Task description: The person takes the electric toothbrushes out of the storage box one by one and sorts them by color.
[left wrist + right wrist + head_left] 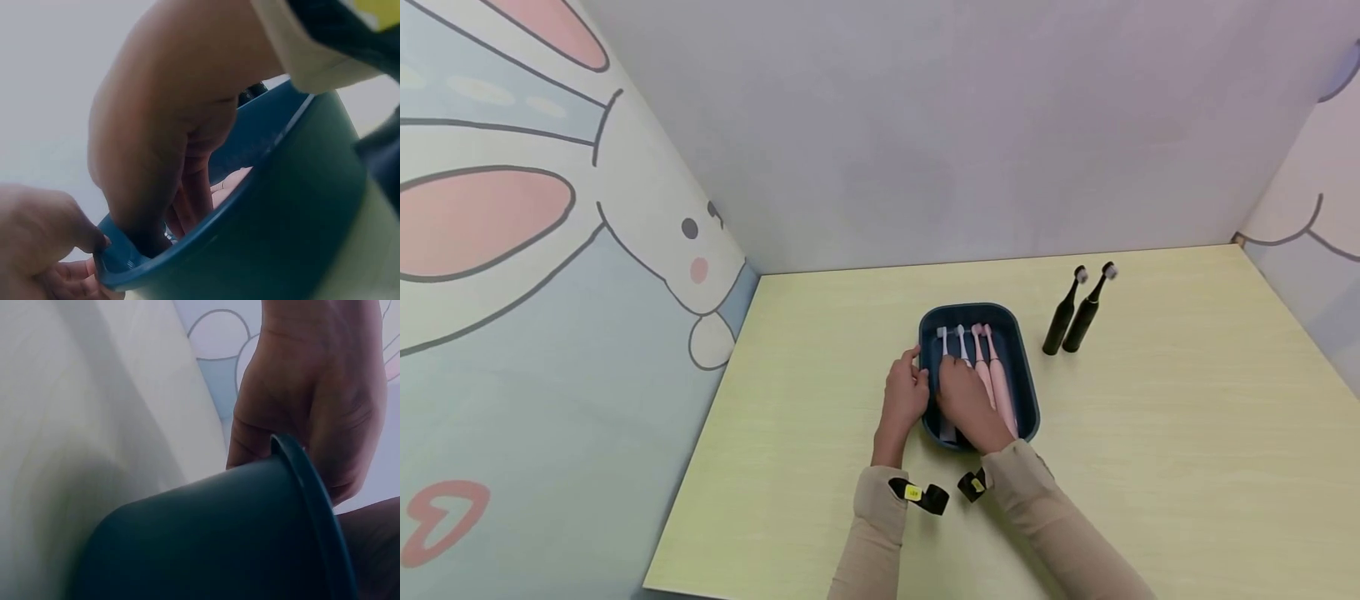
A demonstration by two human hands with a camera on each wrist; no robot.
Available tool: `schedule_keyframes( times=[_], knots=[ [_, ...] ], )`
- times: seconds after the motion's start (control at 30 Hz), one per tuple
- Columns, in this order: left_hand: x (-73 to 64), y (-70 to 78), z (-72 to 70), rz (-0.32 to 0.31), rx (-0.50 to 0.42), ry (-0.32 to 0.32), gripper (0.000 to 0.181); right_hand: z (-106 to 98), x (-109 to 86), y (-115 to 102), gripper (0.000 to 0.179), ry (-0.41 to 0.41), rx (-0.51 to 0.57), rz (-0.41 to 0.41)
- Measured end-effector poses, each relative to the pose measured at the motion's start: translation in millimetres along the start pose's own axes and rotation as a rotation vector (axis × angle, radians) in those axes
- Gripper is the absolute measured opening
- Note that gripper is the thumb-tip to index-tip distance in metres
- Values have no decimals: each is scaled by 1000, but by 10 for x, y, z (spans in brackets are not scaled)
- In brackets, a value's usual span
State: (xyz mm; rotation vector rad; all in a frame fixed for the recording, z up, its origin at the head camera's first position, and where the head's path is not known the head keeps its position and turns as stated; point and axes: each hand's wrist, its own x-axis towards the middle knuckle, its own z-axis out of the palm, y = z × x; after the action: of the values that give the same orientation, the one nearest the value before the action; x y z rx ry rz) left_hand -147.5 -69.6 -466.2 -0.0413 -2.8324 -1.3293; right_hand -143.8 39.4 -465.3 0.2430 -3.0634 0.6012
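A dark blue plastic basin point(1028, 400) stands on the table with two white electric toothbrushes point(962, 343) and two pink electric toothbrushes point(1000, 382) lying side by side in it. At its left side my left hand point(905, 396) pinches the rim, thumb on top and fingers outside. My right hand point(967, 402) reaches down inside with bent fingers round the leftmost white toothbrush point(943, 337), whose head and handle end show past the hand. The fingertips are hidden. In the left wrist view the right hand point(165, 131) dips behind the basin wall point(275, 219).
Two black electric toothbrushes point(1071, 321) stand upright on the pale wooden table point(1180, 417), right of the basin. A plain wall point(955, 150) rises behind the table, and a wall with a cartoon rabbit point(647, 242) borders it on the left.
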Motion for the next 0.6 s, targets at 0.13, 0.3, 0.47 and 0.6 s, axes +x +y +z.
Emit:
schedule_keyframes(
  times=[0.13,0.3,0.47,0.6],
  knots=[
    [13,-18,22,10,1,3,41,8,42,6,26,-20,-32,7],
    [22,-31,30,16,-1,6,41,-14,57,-46,21,-31,-48,4],
    [24,-33,37,23,-4,7,41,0,65,-63,16,-15,-63,-24],
    [33,-41,38,19,-4,1,41,18,94,-37,14,-37,-49,-9]
  ],
)
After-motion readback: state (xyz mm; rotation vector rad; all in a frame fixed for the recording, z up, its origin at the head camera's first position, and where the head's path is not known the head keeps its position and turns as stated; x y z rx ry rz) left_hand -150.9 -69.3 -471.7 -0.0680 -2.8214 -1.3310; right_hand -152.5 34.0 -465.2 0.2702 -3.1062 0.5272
